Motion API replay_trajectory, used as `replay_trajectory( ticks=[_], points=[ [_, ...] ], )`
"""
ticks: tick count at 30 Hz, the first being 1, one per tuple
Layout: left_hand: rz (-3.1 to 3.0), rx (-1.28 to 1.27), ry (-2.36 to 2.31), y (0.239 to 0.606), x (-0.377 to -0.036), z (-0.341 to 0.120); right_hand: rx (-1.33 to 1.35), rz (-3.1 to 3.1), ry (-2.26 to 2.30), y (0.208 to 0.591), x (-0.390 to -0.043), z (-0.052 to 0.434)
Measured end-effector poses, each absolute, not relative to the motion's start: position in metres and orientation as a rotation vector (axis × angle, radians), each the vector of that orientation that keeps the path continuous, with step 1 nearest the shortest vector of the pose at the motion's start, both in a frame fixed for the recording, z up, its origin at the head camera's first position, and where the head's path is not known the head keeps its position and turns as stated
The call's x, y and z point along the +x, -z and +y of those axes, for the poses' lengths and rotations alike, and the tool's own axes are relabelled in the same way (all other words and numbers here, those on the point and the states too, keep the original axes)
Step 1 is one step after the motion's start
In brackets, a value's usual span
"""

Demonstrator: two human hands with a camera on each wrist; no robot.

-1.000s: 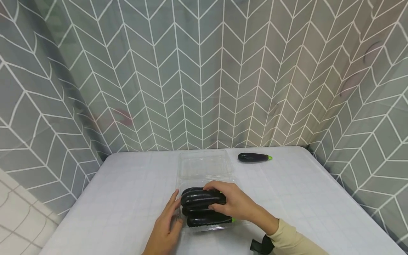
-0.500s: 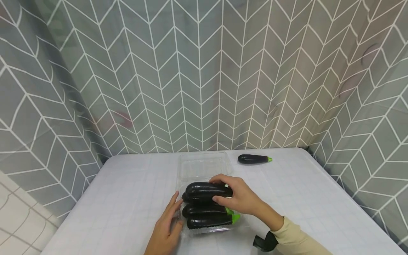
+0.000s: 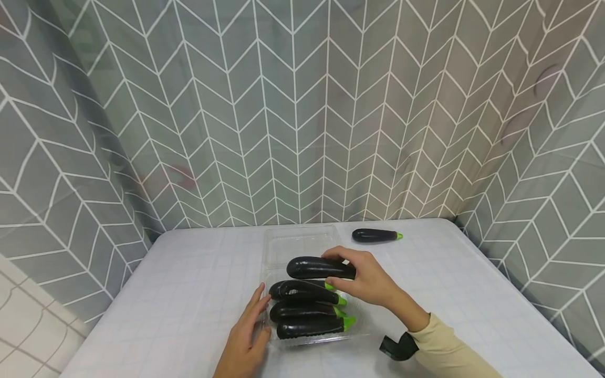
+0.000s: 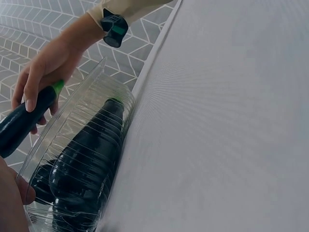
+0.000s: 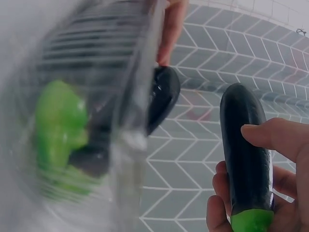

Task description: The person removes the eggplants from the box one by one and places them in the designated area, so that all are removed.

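My right hand (image 3: 367,278) grips a dark eggplant (image 3: 314,268) by its stem end and holds it above the back of a clear plastic clamshell box (image 3: 314,341). The right wrist view shows the thumb across this eggplant (image 5: 246,154), fingers behind it, green cap toward the palm. Several eggplants (image 3: 304,311) lie side by side in the box, green caps to the right. My left hand (image 3: 242,341) rests against the box's left side with fairly straight fingers; in the left wrist view a fingertip (image 4: 26,191) touches the rim.
The box's clear lid (image 3: 300,248) lies folded back behind it. Another eggplant (image 3: 375,235) lies at the back right of the white-covered table (image 3: 189,294). A patterned grey curtain (image 3: 302,115) surrounds the table. A black device (image 3: 399,346) sits at my right wrist.
My right hand has lifted one eggplant off the others and moved it back and slightly right. The eggplants beneath are now uncovered. My left hand has stayed at the box's side.
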State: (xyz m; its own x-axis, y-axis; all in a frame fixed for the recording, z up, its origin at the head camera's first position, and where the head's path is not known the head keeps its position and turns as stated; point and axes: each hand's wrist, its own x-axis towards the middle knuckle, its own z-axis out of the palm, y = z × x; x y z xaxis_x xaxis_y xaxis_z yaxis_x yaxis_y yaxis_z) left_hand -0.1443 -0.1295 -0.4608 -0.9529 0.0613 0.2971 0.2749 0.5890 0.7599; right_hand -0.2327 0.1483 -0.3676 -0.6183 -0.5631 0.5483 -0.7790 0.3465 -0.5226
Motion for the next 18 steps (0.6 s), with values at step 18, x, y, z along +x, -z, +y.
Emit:
replay_trajectory(
  ticks=[18],
  points=[
    [-2.531, -0.328, 1.255, 0.462, -0.144, -0.130, 1.122, -2.378, -0.965, 0.350, -0.252, 0.176]
  ],
)
